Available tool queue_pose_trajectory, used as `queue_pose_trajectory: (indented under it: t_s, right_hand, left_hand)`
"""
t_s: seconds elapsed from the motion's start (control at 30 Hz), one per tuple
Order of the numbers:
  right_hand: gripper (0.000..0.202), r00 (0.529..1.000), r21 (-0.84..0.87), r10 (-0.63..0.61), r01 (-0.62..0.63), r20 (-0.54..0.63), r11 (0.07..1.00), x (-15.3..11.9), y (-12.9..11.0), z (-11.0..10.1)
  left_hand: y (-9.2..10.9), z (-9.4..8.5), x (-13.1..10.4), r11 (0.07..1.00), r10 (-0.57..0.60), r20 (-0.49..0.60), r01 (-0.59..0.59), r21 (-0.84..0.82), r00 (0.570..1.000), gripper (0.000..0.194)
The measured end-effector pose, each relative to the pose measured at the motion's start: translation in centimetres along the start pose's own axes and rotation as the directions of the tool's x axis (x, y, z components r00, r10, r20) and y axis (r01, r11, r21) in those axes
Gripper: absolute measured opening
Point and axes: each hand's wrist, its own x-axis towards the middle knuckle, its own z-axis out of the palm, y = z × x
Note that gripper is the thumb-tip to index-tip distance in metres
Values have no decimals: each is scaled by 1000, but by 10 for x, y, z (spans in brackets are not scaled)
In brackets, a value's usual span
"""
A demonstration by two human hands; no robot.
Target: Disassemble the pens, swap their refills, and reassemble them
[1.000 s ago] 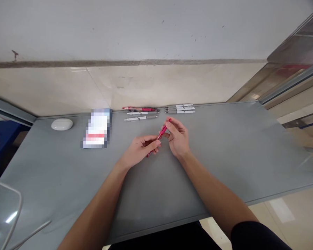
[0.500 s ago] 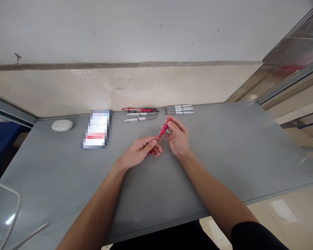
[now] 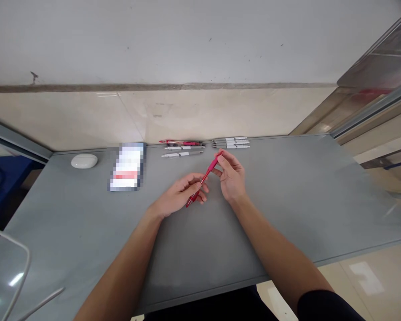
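Both hands grip one red pen (image 3: 204, 179) above the grey desk (image 3: 287, 209) — left hand (image 3: 180, 195) pinching its lower end, right hand (image 3: 232, 176) closed on its upper end. Beyond them, by the desk's far edge, lie white pens (image 3: 230, 142), another red pen (image 3: 180, 142) and a white case (image 3: 84, 161).

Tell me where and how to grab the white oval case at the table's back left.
Take the white case across its short width, coming straight down from above. It lies flat and low on the table, rounded like a pebble, so its narrower sides probably give fingers the best purchase. Nothing touches it; the blurred card to its right lies apart.
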Motion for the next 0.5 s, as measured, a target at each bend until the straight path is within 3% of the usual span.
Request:
queue_pose_trajectory:
  t_s: [0.27, 0.5]
  right_hand:
    - [17, 998, 72, -57, 56, 10, 996, 8, -6, -8]
    - [19, 1000, 128, -30, 30, -6, 991, 13, -8, -14]
  left_hand:
    - [2, 0, 2, 1000, -5, -4, 5, 4, 1000, 25]
    - [-1, -1, 3, 999, -33, -9, 33, -42, 999, 26]
